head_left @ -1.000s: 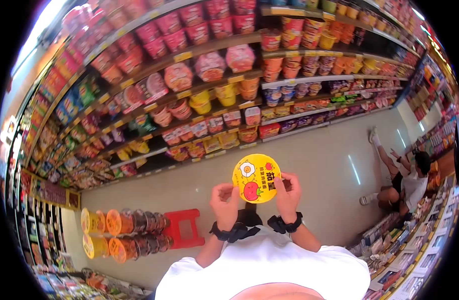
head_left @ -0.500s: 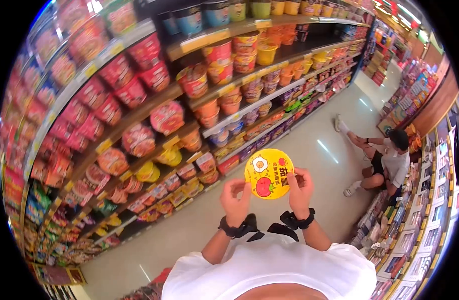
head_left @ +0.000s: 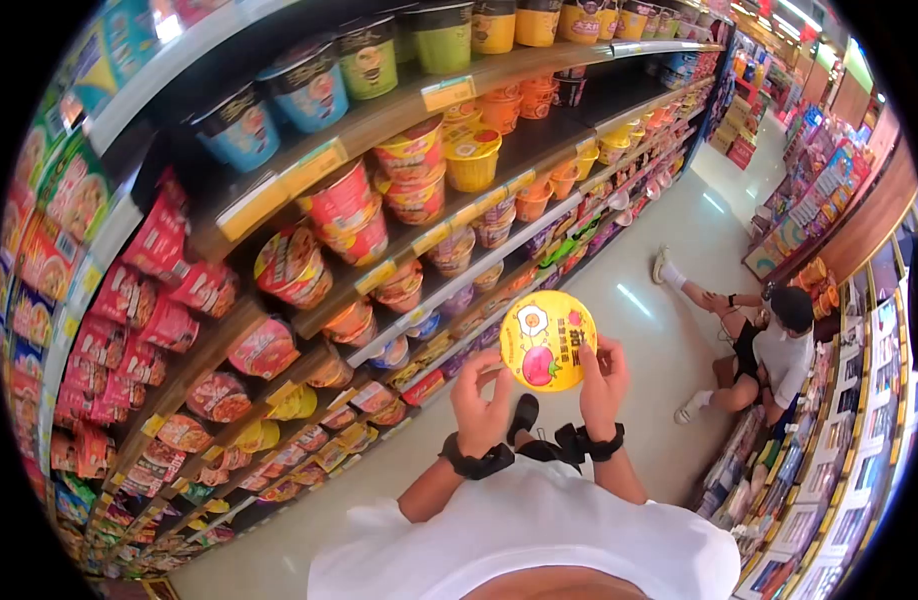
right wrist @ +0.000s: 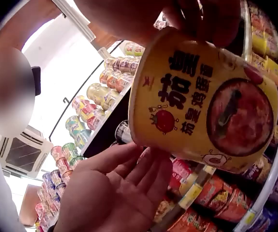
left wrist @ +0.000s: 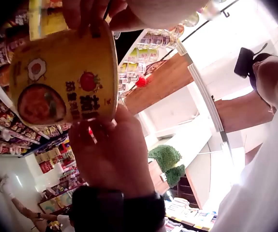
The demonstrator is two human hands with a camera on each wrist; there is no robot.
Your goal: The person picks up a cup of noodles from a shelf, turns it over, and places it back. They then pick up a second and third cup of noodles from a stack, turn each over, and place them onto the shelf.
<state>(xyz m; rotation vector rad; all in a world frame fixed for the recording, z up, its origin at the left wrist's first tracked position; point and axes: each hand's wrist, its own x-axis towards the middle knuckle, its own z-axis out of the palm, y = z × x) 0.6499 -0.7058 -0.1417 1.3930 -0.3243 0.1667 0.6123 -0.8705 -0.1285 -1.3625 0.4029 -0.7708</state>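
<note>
A yellow noodle cup [head_left: 549, 342] with a tomato and a fried egg on its round lid is held up between both hands in the head view. The left hand [head_left: 482, 402] grips its left edge and the right hand [head_left: 604, 385] its right edge, thumbs near the rim. In the left wrist view the cup's printed side [left wrist: 57, 79] shows, with the right hand [left wrist: 112, 154] at its lower edge. The right wrist view shows the cup [right wrist: 177, 135] tilted sideways, the left hand's palm [right wrist: 114, 193] turned up and its fingertips against the rim.
Shelves [head_left: 399, 265] of noodle cups and packets run along the left. A seated person [head_left: 779, 345] in a white shirt is on the floor at the right, beside low shelves [head_left: 809, 480] of packaged goods. Pale floor [head_left: 639, 440] lies between.
The head view has turned right and moved closer to the shelves; the red stool and stacked cups have left it. Both hands still hold the cup, with little change in grip.
</note>
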